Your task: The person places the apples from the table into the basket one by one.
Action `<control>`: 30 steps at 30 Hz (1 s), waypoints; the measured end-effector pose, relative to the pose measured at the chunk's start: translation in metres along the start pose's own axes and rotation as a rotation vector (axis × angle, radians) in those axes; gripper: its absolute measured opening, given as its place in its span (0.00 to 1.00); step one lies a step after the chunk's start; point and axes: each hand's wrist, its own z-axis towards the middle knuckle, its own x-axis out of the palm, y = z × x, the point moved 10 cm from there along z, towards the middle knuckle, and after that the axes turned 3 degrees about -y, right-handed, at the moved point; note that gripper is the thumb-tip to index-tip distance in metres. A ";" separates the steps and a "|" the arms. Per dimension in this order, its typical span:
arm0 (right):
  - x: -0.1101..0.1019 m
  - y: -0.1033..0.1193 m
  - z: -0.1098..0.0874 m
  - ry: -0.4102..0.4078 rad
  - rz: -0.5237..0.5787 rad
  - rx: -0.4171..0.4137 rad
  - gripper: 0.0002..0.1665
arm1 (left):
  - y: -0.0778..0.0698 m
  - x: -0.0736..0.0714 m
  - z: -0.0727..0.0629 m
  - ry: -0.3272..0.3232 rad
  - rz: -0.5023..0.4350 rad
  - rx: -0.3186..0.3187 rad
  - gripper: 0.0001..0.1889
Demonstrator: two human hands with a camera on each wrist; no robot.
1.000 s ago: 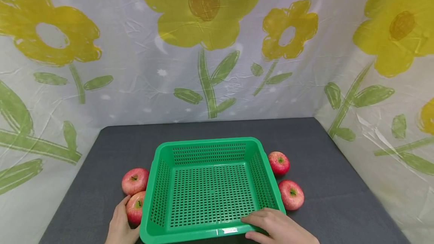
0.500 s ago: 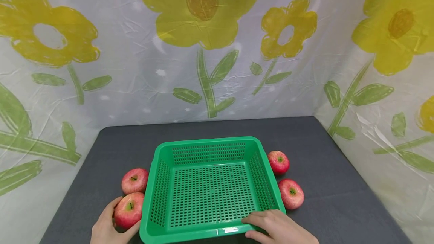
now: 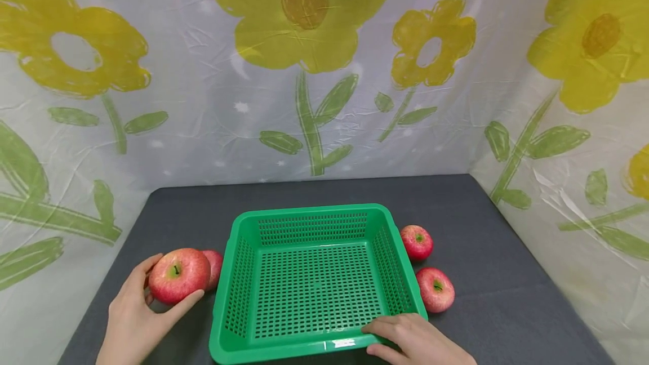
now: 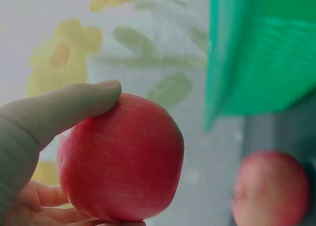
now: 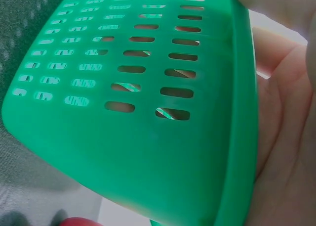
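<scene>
My left hand (image 3: 134, 311) grips a red apple (image 3: 178, 276) between thumb and fingers, lifted above the table left of the basket. In the left wrist view the thumb lies over the top of this apple (image 4: 123, 159) and the fingers curl beneath it. Partly hidden behind it, a second apple (image 3: 214, 269) rests against the basket's left side. My right hand (image 3: 413, 339) holds the near rim of the green plastic basket (image 3: 304, 339), fingers over the rim and thumb outside. Holes pierce the basket wall (image 5: 197, 137) in the right wrist view. Nothing lies inside the basket.
Two more apples sit along the basket's right side, a farther apple (image 3: 417, 243) and a nearer apple (image 3: 435, 290). Dark grey cloth covers the table (image 3: 487, 275). A pale curtain (image 3: 213, 117) printed with yellow flowers closes off the back and both sides.
My left hand has taken the nearer left apple from beside the basket, raised it and moved it left and away from me. The right hand and basket stay put.
</scene>
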 end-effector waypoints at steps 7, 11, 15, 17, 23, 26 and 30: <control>0.000 0.000 -0.001 -0.019 -0.030 -0.024 0.10 | -0.045 0.014 0.019 0.068 -0.134 0.172 0.43; 0.000 0.001 -0.001 -0.025 -0.043 -0.040 0.10 | -0.058 0.033 0.026 0.154 -0.215 0.197 0.42; 0.000 0.001 -0.001 -0.033 -0.048 -0.049 0.10 | -0.068 0.052 0.033 0.223 -0.267 0.227 0.41; -0.001 0.001 -0.001 -0.035 -0.046 -0.049 0.10 | -0.074 0.060 0.036 0.234 -0.265 0.261 0.41; -0.001 0.001 -0.001 -0.040 -0.046 -0.048 0.10 | -0.090 0.085 0.042 0.269 -0.231 0.363 0.40; -0.001 0.001 -0.002 -0.041 -0.046 -0.051 0.10 | -0.098 0.098 0.043 0.320 -0.230 0.391 0.40; 0.001 0.001 -0.001 -0.035 -0.037 -0.054 0.10 | -0.104 0.112 0.044 0.381 -0.218 0.406 0.41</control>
